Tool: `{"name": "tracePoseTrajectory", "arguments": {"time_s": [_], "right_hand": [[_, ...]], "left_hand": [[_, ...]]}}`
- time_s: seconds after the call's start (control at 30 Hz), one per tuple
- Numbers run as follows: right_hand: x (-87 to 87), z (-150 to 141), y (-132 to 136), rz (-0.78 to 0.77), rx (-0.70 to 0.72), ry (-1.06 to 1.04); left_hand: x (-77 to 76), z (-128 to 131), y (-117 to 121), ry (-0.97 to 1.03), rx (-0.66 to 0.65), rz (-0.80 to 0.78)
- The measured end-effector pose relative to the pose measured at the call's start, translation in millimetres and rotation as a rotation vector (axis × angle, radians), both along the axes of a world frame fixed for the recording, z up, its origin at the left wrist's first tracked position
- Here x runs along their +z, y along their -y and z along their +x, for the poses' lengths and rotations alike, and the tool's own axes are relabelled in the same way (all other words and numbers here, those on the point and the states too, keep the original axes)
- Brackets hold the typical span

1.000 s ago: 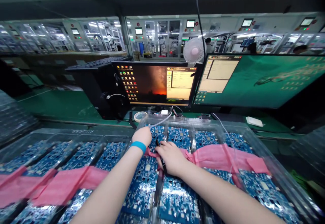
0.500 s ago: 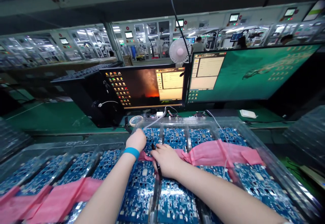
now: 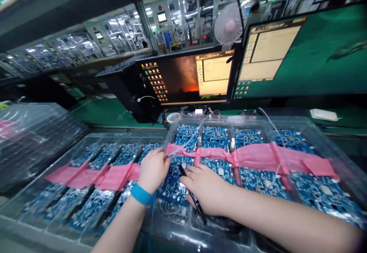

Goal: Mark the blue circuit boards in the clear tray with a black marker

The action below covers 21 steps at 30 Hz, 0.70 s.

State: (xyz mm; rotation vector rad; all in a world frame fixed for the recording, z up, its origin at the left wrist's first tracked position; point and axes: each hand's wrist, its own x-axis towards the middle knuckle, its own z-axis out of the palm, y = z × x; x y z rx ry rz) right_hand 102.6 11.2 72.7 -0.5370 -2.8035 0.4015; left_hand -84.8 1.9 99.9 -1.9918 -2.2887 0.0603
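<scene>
Pen (image 3: 197, 205) x1 in R hand (image 3: 208, 192); PCB trays (image 3: 289, 122) prob. x2

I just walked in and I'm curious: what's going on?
A person's right hand holds a black pen-like tool over blue circuit boards in a clear tray, with a pink strip across them. The left hand is curled near the strip's left end; I can't tell whether it grips anything.

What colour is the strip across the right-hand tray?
The strip is pink, shown best in the head view.
</scene>
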Motion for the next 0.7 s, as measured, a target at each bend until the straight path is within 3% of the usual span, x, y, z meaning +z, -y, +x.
{"name": "tracePoseTrajectory", "arguments": {"time_s": [0.1, 0.2, 0.7], "right_hand": [[-0.2, 5, 18, -0.06, 0.049, 0.001], [-6.3, 7, 23, -0.105, 0.037, 0.0], [-11.8, 7, 20, -0.157, 0.015, 0.001]], "left_hand": [[-12.5, 5, 19, 0.008, 0.034, -0.005], [-19.5, 9, 22, 0.018, 0.067, 0.016], [-25.5, 10, 18, 0.082, 0.108, 0.026]]}}
